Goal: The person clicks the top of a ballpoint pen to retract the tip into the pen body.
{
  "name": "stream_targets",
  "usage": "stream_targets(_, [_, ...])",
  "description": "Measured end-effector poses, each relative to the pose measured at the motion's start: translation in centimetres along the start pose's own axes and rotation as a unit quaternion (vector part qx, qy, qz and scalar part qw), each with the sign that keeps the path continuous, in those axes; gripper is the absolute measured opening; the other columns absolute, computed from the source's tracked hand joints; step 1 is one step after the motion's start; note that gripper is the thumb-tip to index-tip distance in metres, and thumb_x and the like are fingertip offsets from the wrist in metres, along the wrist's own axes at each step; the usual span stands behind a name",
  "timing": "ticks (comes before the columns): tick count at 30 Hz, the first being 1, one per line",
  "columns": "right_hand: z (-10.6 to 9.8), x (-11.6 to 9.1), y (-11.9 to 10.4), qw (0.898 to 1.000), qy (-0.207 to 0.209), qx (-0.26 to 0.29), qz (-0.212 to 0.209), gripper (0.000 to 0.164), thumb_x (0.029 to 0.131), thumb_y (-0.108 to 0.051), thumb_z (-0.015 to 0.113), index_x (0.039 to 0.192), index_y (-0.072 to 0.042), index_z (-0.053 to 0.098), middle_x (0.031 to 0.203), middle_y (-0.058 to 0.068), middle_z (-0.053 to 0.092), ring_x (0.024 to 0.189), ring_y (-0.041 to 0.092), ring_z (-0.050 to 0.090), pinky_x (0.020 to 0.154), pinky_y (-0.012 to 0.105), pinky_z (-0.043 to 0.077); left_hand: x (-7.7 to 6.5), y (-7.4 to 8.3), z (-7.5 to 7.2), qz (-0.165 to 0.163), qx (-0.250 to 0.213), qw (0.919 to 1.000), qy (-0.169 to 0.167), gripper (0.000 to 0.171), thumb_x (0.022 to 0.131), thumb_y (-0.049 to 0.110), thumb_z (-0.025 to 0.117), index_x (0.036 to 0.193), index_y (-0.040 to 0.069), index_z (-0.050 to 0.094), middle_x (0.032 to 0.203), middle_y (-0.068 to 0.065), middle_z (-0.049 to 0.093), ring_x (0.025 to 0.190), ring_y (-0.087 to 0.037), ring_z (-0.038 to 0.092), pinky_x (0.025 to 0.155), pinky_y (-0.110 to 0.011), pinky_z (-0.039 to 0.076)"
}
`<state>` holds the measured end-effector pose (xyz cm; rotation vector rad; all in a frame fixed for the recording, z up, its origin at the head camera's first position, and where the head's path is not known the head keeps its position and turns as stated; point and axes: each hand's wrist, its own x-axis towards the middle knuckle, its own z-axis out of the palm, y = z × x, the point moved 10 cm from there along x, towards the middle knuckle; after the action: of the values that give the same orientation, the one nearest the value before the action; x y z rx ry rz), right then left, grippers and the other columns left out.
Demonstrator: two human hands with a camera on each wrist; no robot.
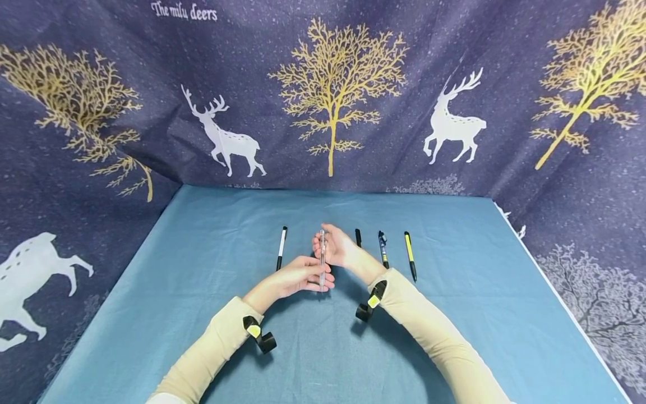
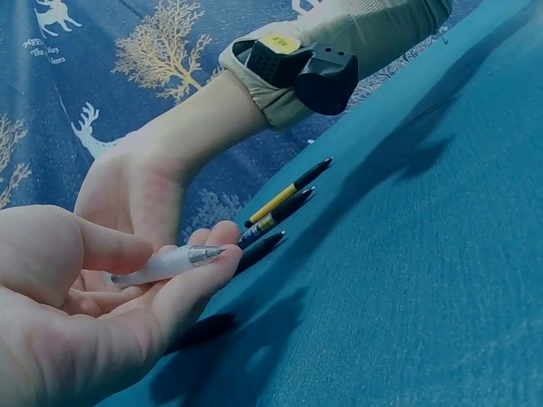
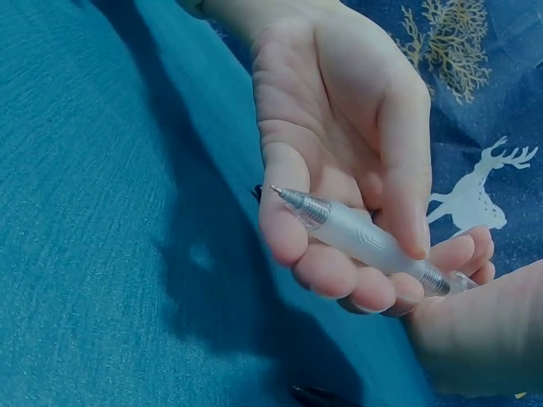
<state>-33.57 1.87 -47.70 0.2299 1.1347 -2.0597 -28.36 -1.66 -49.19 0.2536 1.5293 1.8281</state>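
Observation:
A clear ballpoint pen (image 1: 322, 261) with a frosted grip and silver tip is held above the table between both hands. My left hand (image 1: 298, 276) pinches its lower part, thumb on top and fingers underneath. In the right wrist view the left thumb lies across the frosted barrel of the pen (image 3: 365, 239), with its nib out. My right hand (image 1: 337, 247) curls its fingers around the pen's upper end, thumb at the very top. Behind the left hand (image 2: 110, 314) in the left wrist view, the right hand (image 2: 136, 191) partly hides that end.
A white-and-black pen (image 1: 281, 248) lies left of the hands. To the right are a black pen (image 1: 358, 237), a dark patterned pen (image 1: 383, 248) and a yellow-and-black pen (image 1: 411, 255). They lie on a blue cloth-covered table (image 1: 151, 314), with a patterned curtain (image 1: 373, 163) behind.

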Motion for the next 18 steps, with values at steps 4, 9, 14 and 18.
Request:
stream_targets(4, [0.01, 0.05, 0.06, 1.0, 0.007, 0.004, 0.007, 0.042, 0.106, -0.037, 0.024, 0.08, -0.012, 0.046, 0.069, -0.003, 0.051, 0.059, 0.007, 0.046, 0.056, 0.017, 0.041, -0.22, 0.35, 0.2, 0.008, 0.0, 1.0, -0.004, 0.039, 0.103, 0.009, 0.044, 0.129, -0.02, 0.041, 0.095, -0.008, 0.071, 0.088, -0.015, 0.071, 0.089, -0.037, 0.058])
stream_targets(9, [0.05, -0.01, 0.23, 1.0, 0.013, 0.018, 0.017, 0.041, 0.106, -0.035, 0.024, 0.078, -0.012, 0.045, 0.066, -0.004, 0.047, 0.056, 0.007, 0.041, 0.054, 0.018, 0.036, -0.29, 0.41, 0.2, 0.006, 0.0, 1.0, 0.001, 0.04, 0.103, 0.008, 0.044, 0.132, -0.019, 0.04, 0.095, -0.008, 0.071, 0.089, -0.015, 0.071, 0.091, -0.037, 0.057])
stream_targets(14, [0.06, 0.1, 0.41, 1.0, 0.012, 0.021, 0.02, 0.04, 0.105, -0.034, 0.023, 0.077, -0.013, 0.042, 0.066, -0.005, 0.044, 0.055, 0.007, 0.037, 0.053, 0.018, 0.032, -0.41, 0.39, 0.08, 0.008, 0.006, 0.9999, 0.004, 0.04, 0.103, 0.008, 0.044, 0.132, -0.019, 0.041, 0.094, -0.006, 0.071, 0.09, -0.014, 0.071, 0.091, -0.037, 0.057])
stream_targets(18, [0.05, 0.2, 0.54, 1.0, 0.01, 0.022, 0.021, 0.039, 0.105, -0.033, 0.024, 0.076, -0.013, 0.042, 0.064, -0.005, 0.043, 0.053, 0.007, 0.037, 0.053, 0.018, 0.032, -0.55, 0.4, 0.11, 0.009, 0.006, 0.9999, 0.003, 0.041, 0.103, 0.008, 0.044, 0.132, -0.02, 0.04, 0.095, -0.007, 0.071, 0.09, -0.014, 0.071, 0.091, -0.036, 0.057])
